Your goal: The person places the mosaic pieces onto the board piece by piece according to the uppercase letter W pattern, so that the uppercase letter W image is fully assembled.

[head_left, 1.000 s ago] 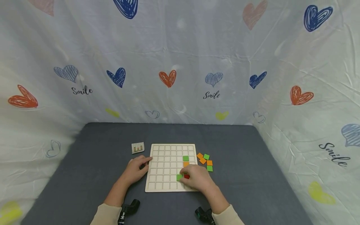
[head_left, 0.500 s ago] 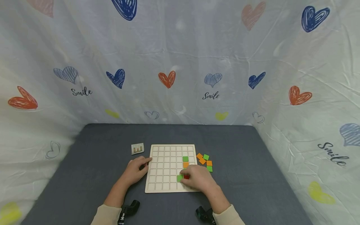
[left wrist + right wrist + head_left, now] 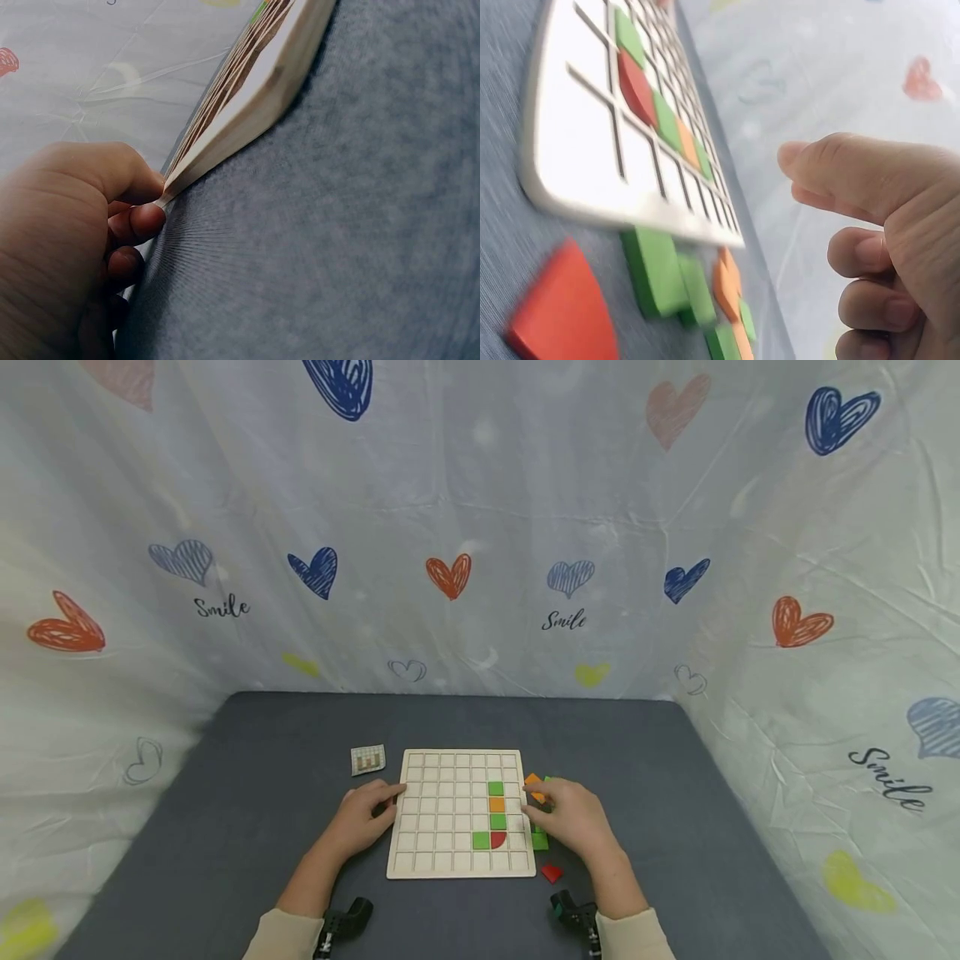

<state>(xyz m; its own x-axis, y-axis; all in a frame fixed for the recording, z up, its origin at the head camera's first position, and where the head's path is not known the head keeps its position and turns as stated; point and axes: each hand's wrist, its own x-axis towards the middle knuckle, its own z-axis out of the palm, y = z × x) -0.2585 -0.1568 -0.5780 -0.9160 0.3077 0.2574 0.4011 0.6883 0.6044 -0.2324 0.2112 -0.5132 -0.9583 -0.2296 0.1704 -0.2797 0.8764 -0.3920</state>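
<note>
A pale wooden grid board [image 3: 442, 865] lies flat on the dark table. In its right part sit green tiles [image 3: 481, 841], one orange tile [image 3: 497, 805] and a round-sided red tile [image 3: 498, 841]. My left hand [image 3: 364, 814] touches the board's left edge, its index finger and thumb apart. My right hand [image 3: 573, 812] hovers at the right edge over the loose tiles, thumb and index finger stretched out, other fingers curled in the right wrist view. No tile shows between its fingertips. Below it lie loose green tiles [image 3: 656, 274] and orange tiles [image 3: 726, 285], partly hidden in the head view.
A loose red tile [image 3: 552, 873] with a curved side lies off the board's near right corner. A small printed pattern card [image 3: 367, 760] rests beyond the left hand. A white curtain with hearts [image 3: 480, 527] hangs behind the table [image 3: 300, 727].
My right hand has moved off the board to the right, over the loose tiles. The red and green tiles it covered now show on the board. My left hand stays at the edge.
</note>
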